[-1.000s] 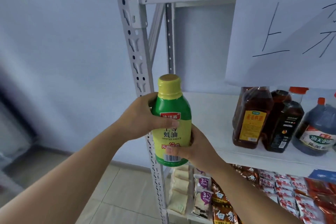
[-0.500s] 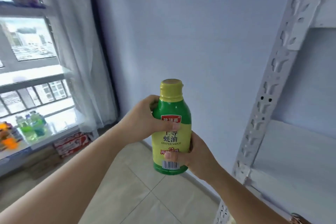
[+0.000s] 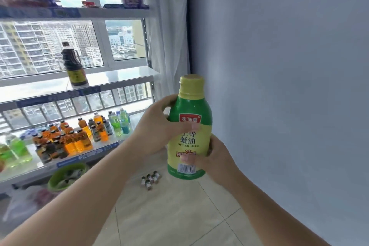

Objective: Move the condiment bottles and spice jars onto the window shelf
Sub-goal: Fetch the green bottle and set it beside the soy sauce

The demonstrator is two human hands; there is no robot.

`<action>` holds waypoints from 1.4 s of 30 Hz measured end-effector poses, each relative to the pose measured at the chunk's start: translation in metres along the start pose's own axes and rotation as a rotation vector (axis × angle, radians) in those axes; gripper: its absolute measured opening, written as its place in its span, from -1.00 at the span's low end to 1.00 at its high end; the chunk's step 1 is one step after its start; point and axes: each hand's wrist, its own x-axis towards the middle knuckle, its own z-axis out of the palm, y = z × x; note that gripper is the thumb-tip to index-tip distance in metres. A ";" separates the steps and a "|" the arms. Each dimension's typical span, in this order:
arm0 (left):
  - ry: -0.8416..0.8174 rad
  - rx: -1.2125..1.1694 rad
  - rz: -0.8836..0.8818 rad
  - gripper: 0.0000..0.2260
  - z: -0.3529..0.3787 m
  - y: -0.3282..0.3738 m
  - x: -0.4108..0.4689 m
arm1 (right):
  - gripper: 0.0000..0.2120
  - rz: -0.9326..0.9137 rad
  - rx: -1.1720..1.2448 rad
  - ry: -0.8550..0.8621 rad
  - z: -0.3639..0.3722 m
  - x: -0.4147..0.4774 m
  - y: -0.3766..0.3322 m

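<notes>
Both hands hold the upright oyster sauce bottle (image 3: 189, 132) in mid-air: the left hand (image 3: 157, 128) grips its upper body, the right hand (image 3: 215, 158) wraps its base, apart from the window shelf (image 3: 111, 78).

Middle board of the white metal window shelf (image 3: 123, 75) is mostly bare. Just one dark soy sauce jug with a handle (image 3: 74, 66) stands toward its left, so everything right of that is open. Board below is crammed with small orange, green and blue drink bottles (image 3: 79, 136), no gap. A white curtain (image 3: 167, 26) hangs right at the shelf's right end, grey-blue wall (image 3: 279, 66) just past it. Open air between shelf and the green-and-yellow oyster sauce bottle (image 3: 189, 130) the left hand (image 3: 157, 128) and right hand (image 3: 217, 160) grip.
</notes>
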 end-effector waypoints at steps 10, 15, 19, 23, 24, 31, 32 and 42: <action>0.181 -0.031 -0.072 -0.30 -0.070 -0.059 0.046 | -0.48 0.000 -0.070 -0.114 0.063 0.099 0.006; 0.264 0.000 -0.091 -0.30 -0.100 -0.092 0.095 | -0.47 -0.027 -0.110 -0.175 0.087 0.174 0.013; 0.304 0.026 -0.097 -0.30 -0.122 -0.116 0.140 | -0.48 -0.036 -0.114 -0.215 0.102 0.235 0.020; 0.341 0.035 -0.112 -0.30 -0.142 -0.133 0.186 | -0.38 -0.035 -0.111 -0.246 0.116 0.293 0.025; 0.352 0.030 -0.114 -0.30 -0.145 -0.137 0.196 | -0.41 -0.038 -0.111 -0.255 0.118 0.307 0.026; 0.416 -0.001 -0.131 -0.34 -0.169 -0.169 0.253 | -0.41 -0.064 -0.161 -0.323 0.134 0.385 0.030; 0.421 0.001 -0.128 -0.35 -0.173 -0.174 0.260 | -0.40 -0.065 -0.163 -0.332 0.138 0.396 0.031; 0.437 0.041 -0.117 -0.38 -0.246 -0.232 0.337 | -0.30 -0.066 -0.173 -0.349 0.203 0.512 0.046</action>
